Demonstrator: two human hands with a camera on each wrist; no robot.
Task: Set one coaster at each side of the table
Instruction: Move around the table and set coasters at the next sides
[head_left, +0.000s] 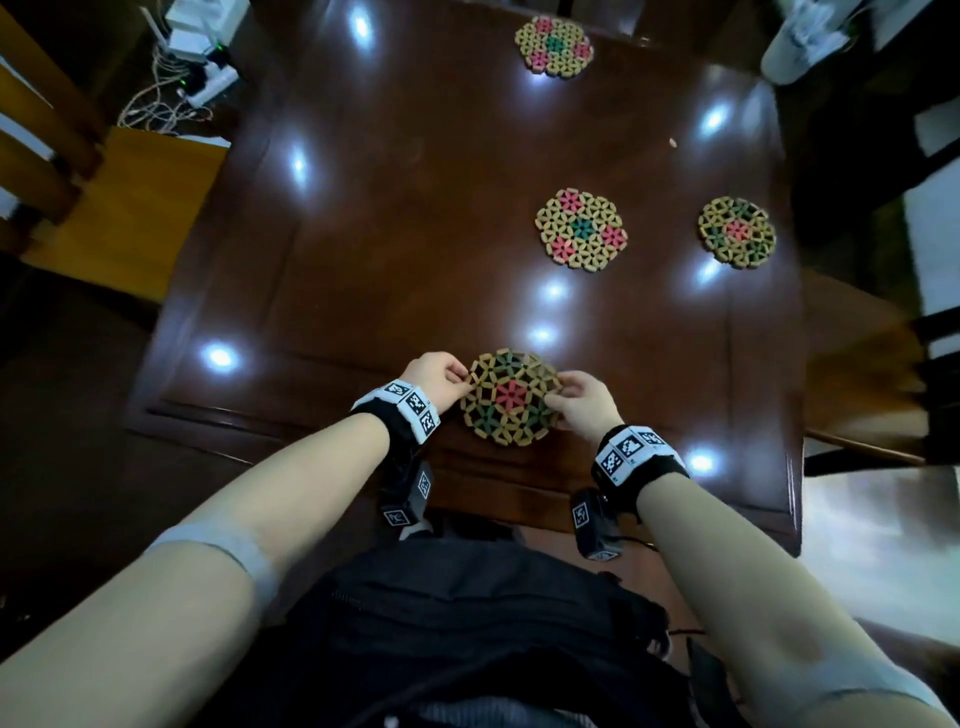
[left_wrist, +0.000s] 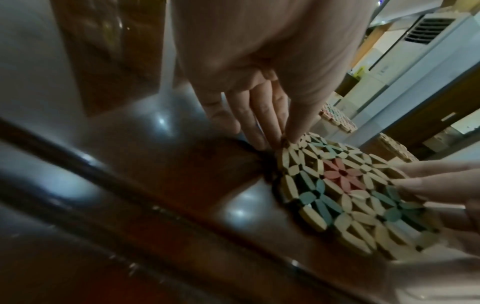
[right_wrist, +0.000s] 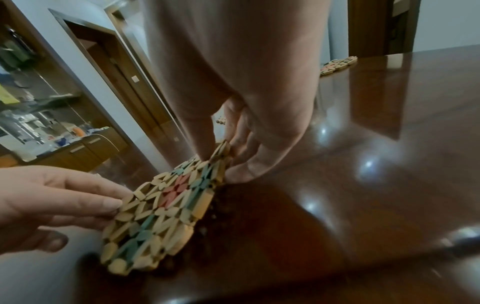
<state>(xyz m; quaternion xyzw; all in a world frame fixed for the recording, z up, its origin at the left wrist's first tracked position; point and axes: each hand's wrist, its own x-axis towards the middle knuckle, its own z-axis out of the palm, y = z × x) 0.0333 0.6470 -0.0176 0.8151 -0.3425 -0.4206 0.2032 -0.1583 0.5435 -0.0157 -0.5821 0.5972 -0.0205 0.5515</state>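
Note:
A round woven coaster (head_left: 510, 399) with a pink centre and green petals lies near the front edge of the dark wooden table (head_left: 389, 234). My left hand (head_left: 464, 375) pinches its left rim and my right hand (head_left: 558, 391) pinches its right rim. In the left wrist view the thumb and fingers of the left hand (left_wrist: 283, 139) close on the coaster (left_wrist: 337, 191). The right wrist view has the right hand (right_wrist: 223, 157) raising that side of the coaster (right_wrist: 166, 201), which tilts. Three more coasters lie flat: far edge (head_left: 554, 47), middle (head_left: 582, 229), right side (head_left: 736, 232).
A yellow wooden chair (head_left: 119, 208) stands at the table's left side and another chair (head_left: 883, 374) at the right. A router with tangled cables (head_left: 192, 57) sits on the floor at the far left. A white object (head_left: 800, 41) is at the far right corner.

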